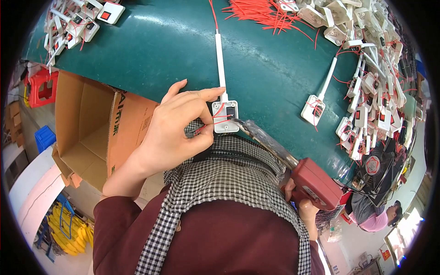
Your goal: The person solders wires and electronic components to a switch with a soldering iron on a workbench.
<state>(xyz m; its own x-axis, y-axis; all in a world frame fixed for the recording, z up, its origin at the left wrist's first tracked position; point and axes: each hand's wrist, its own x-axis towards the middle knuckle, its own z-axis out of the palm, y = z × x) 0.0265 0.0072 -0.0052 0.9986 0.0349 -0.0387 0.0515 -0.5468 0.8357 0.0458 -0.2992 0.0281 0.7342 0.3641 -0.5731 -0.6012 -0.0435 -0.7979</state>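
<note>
Close in, we see a checked cloth apron (229, 172) just below the open, squarish white plastic housing (224, 129), which sits by the edge of the smooth green table (160, 55). Left of the housing, our left hand (176, 121) pinches a thin red wire (222, 122) between thumb and forefinger. To its lower right, our right hand (306, 208) wraps around a boxy, dark red gun-shaped tool (316, 183), whose body hides most of those fingers; its narrow tip reaches the housing. Left of the housing gapes a cardboard carton (133, 123) bearing dark, slanted printing. Far right of it lie jumbled white units (362, 114), hard to separate; beyond it, straight red wires (261, 14) are cut off above.
</note>
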